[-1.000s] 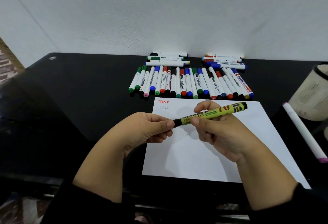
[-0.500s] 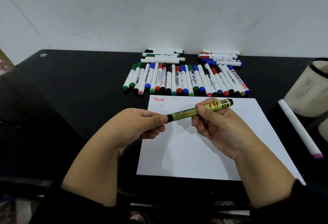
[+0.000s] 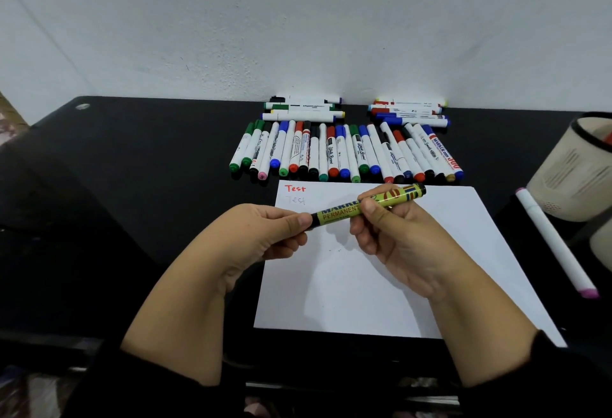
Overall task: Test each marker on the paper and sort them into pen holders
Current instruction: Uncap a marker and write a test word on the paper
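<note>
White wall stands behind the black table [image 3: 132, 169], and I look down on my two hands above it. A white paper [image 3: 364, 285] lies near the front edge of the table, with the word "Test" written in red at its far left corner and a pale second "Test" under it.

Both my forearms come up from the front edge in dark sleeves and meet over the paper. My left hand [image 3: 261, 235] is turned with the thumb on top; its fingers are curled and pinch the black end of the yellow-green permanent marker [image 3: 337, 214]. My right hand [image 3: 394, 245] holds the barrel of the same marker, thumb and fingers curled around it near the middle. The marker lies almost level, its far end a little higher and pointing to the right edge of the table. It is in the air above the upper part of the paper.

Just behind the paper a row of markers [image 3: 344, 152] lies side by side, and two small piles [image 3: 304, 108] lie at the back edge against the wall. Near the right edge stands a beige pen holder [image 3: 569, 172], with a white marker with pink cap [image 3: 556, 242] lying beside it.
</note>
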Demonstrator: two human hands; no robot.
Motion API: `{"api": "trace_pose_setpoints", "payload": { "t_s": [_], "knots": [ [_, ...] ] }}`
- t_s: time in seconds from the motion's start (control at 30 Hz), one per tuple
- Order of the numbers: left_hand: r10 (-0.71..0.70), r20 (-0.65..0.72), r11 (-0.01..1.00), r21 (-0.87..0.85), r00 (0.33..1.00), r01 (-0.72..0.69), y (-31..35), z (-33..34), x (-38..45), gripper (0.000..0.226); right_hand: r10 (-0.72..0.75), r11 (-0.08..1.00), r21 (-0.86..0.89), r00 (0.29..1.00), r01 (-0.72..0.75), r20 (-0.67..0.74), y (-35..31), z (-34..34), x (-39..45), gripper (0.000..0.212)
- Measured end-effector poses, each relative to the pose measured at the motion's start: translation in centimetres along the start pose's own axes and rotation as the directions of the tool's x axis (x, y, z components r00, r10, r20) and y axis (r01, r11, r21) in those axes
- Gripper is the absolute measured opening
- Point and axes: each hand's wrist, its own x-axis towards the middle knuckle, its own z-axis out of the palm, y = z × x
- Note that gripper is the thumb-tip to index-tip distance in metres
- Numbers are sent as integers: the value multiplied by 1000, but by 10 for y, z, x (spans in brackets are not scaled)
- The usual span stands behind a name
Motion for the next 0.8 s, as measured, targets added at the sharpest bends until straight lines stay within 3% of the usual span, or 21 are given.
{"api": "trace_pose_setpoints", "payload": {
  "t_s": [0.1, 0.23, 0.3, 0.33, 0.4, 0.47, 0.53, 0.6, 0.7, 0.8],
  "knots": [
    [34, 0, 999, -13, 999, -34, 4, 3, -3, 31, 17, 999, -33, 997, -20, -69, -13, -2, 2, 11],
    [58, -63, 998, 26, 996, -56, 6, -2, -6, 26, -7, 1000, -12, 963, 4, -269, -18, -10, 3, 35],
    [46, -102, 998, 58, 994, -40, 7, -6, -6, 13, -66, 992, -122, 940, 26, -336, -21, -14, 0, 35],
    [43, -120, 997, 75, 992, -34, 6, -7, -6, 9, -118, 964, -266, 931, 24, -344, -23, -15, -2, 34],
    [57, -138, 993, 113, 989, -41, 7, -7, -7, 7, -266, 768, -640, 913, 8, -309, -26, -19, -5, 30],
    [85, -136, 987, 150, 987, -65, 8, -3, -8, 6, -416, 442, -897, 888, 9, -196, -24, -20, -6, 32],
    [113, -126, 979, 186, 986, -89, 11, 5, -11, 3, -521, 192, -979, 853, 73, -38, -22, -16, -8, 30],
    [136, -114, 972, 206, 984, -111, 14, 14, -12, 3, -555, 10, -984, 820, 178, 142, -20, -12, -9, 27],
    [170, -93, 961, 234, 981, -145, 22, 28, -16, 5, -494, -141, -957, 819, 256, 291, -23, -5, -15, 28],
    [226, -68, 939, 280, 972, -199, 29, 39, -15, 5, -439, -113, -973, 868, 204, 233, -36, -6, -18, 25]
  ]
}}
